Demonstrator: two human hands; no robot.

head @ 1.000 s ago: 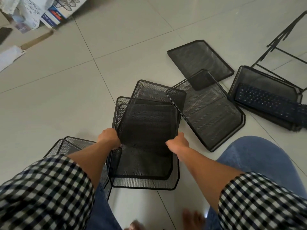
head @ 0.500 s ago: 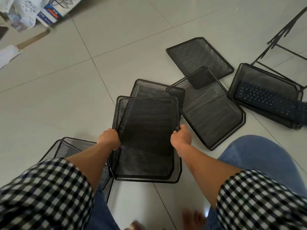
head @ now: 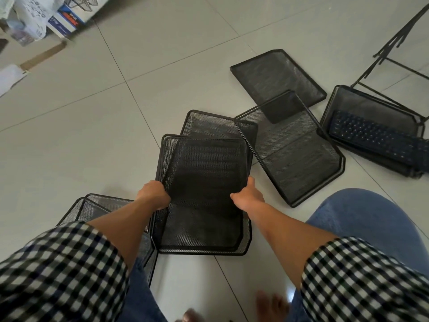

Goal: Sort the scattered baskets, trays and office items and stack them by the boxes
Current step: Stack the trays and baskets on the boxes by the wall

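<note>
Both hands on the top black wire-mesh rectangular tray (head: 204, 189). My left hand (head: 153, 194) is curled over its left rim. My right hand (head: 249, 197) is clamped on the right rim, thumb inside. It sits inside a second mesh tray (head: 245, 247) with rims nearly aligned; can't tell if it's fully seated. The pair is on the grey tiled floor (head: 69, 135), just ahead of my knees.

A third mesh tray (head: 209, 124) pokes out from under their far end. A larger mesh tray (head: 294, 159) lies just to the right, its far end overlapping a flat mesh tray (head: 278, 73). Further right, a dark keyboard (head: 376, 138) lies in a deep mesh tray (head: 362, 101), with a black wire frame (head: 394, 43) behind it. Mesh baskets (head: 97, 205) sit under my left forearm. The cardboard boxes (head: 67, 19) are well apart, at the floor's far left corner.
</note>
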